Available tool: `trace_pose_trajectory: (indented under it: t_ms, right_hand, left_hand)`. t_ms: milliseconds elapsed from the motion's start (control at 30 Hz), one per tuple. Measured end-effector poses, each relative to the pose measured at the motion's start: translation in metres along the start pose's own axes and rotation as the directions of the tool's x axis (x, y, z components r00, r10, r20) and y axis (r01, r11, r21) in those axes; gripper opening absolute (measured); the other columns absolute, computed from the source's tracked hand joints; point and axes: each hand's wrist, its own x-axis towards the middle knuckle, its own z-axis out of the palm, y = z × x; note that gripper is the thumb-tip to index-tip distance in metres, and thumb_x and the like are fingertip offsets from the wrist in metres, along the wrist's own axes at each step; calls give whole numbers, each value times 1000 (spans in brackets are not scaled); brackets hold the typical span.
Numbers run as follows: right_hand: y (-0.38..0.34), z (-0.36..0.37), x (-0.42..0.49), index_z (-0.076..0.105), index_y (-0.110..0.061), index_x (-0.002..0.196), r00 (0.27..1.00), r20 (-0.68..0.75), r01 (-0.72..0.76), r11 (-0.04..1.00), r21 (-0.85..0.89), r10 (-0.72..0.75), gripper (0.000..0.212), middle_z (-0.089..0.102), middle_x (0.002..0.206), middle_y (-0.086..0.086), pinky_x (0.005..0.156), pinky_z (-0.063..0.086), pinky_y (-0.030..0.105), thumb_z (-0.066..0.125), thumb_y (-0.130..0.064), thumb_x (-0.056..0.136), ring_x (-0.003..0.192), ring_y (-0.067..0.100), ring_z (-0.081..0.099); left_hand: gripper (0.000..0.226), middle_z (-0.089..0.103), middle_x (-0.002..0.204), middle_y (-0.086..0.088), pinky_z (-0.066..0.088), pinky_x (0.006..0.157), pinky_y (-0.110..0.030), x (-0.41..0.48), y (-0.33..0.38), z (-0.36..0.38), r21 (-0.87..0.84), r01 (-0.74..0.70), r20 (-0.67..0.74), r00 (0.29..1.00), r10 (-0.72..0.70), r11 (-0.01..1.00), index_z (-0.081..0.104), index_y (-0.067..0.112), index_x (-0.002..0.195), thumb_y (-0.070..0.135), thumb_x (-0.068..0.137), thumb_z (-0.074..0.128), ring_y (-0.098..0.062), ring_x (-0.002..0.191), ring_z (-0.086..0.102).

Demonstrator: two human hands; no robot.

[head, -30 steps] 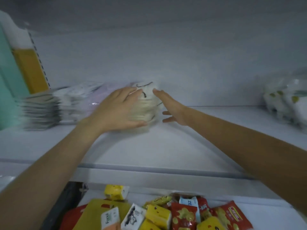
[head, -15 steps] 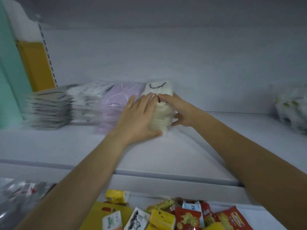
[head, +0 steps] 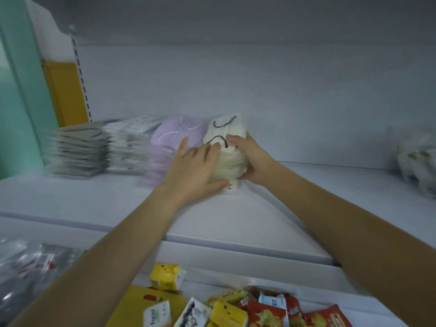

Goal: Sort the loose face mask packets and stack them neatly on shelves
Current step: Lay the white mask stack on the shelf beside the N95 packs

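White shelf [head: 94,204], white back panel [head: 259,79], teal wall [head: 18,90] left, dim light

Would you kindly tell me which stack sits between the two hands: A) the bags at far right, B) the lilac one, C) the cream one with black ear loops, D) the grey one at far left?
C: the left hand and right hand flank the cream stack with black loops.

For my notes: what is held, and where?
The cream mask stack: right hand grips its right side, left hand presses flat against its front-left.
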Motion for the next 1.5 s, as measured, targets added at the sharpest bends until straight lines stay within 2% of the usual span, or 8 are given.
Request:
trace_pose_trajectory:
  t_ms: [400, 600, 867, 933, 1000, 1233, 1367, 1500]
  right_hand:
    - [4, -1, 0, 28, -32, 144, 998, -55, 8, 996, 90, -3, 77, 56, 129, 8, 79, 49, 42, 66, -11, 81, 112, 29, 57]
    - [-3, -5, 3, 9, -34, 149, 993, -109, -24, 995, 97, 34, 90, 58, 100, -4, 78, 49, 40, 65, -12, 82, 113, 27, 56]
    - [-17, -23, -3, 26, -30, 144, 995, -70, -68, 993, 99, 75, 74, 37, 120, -3, 64, 51, 37, 64, -11, 83, 99, 25, 55]
    - [-20, -32, -4, 49, -29, 101, 995, -32, -88, 993, 76, 91, 29, 39, 102, -5, 55, 50, 31, 63, -12, 83, 81, 21, 53]
    - [-18, -40, -4, 38, -27, 74, 995, -31, -96, 994, 60, 98, 28, 38, 88, -3, 49, 48, 27, 61, -14, 84, 70, 19, 49]
    - [-18, -22, -12, 59, -15, 99, 989, 52, -141, 989, 49, 139, 20, 66, 78, 3, 55, 52, 26, 53, -32, 89, 62, 18, 65]
    - [-11, -19, -6, 24, -21, 146, 995, -36, -91, 996, 0, 91, 68, 50, 136, 8, 72, 51, 37, 60, -23, 88, 93, 25, 60]
    - [-10, -23, -7, 41, -27, 118, 996, -24, -82, 995, 59, 83, 38, 59, 110, 3, 64, 52, 33, 62, -23, 87, 80, 20, 63]
  left_hand:
    - [113, 20, 155, -6, 2, 112, -53, -2, -1, 2, -32, 140, 4, 990, -140, 990, 4, 16, 151, 80, 69, 48, -25, 140, 22]
    - [116, 13, 157, -5, -5, 113, -53, -7, -7, 0, -54, 158, 22, 987, -157, 986, 3, 16, 151, 82, 65, 45, -22, 143, 13]
    - [121, 3, 159, -4, -12, 111, -50, -9, -6, -7, -73, 98, -57, 993, -102, 993, -2, 17, 152, 80, 63, 50, -20, 146, 3]
    - [121, 3, 159, -5, -12, 112, -50, -10, -6, -7, -69, 98, -41, 994, -101, 993, -4, 18, 151, 79, 64, 52, -20, 146, 3]
    - [120, 5, 159, -5, -12, 112, -51, -9, -6, -5, -60, 102, -11, 995, -103, 993, -9, 19, 151, 79, 65, 50, -20, 146, 3]
    - [120, 17, 155, -6, -4, 112, -56, -9, -12, 0, -57, 166, 106, 982, -160, 984, -14, 21, 149, 85, 66, 41, -25, 145, 7]
    - [121, 15, 157, -4, -10, 110, -58, -10, -12, -2, -45, 165, 98, 982, -160, 985, -14, 20, 149, 88, 63, 36, -24, 146, 0]
    - [121, 19, 157, 0, -22, 106, -55, -7, -6, -7, -39, 98, 46, 994, -96, 994, -7, 14, 151, 86, 64, 37, -15, 147, 0]
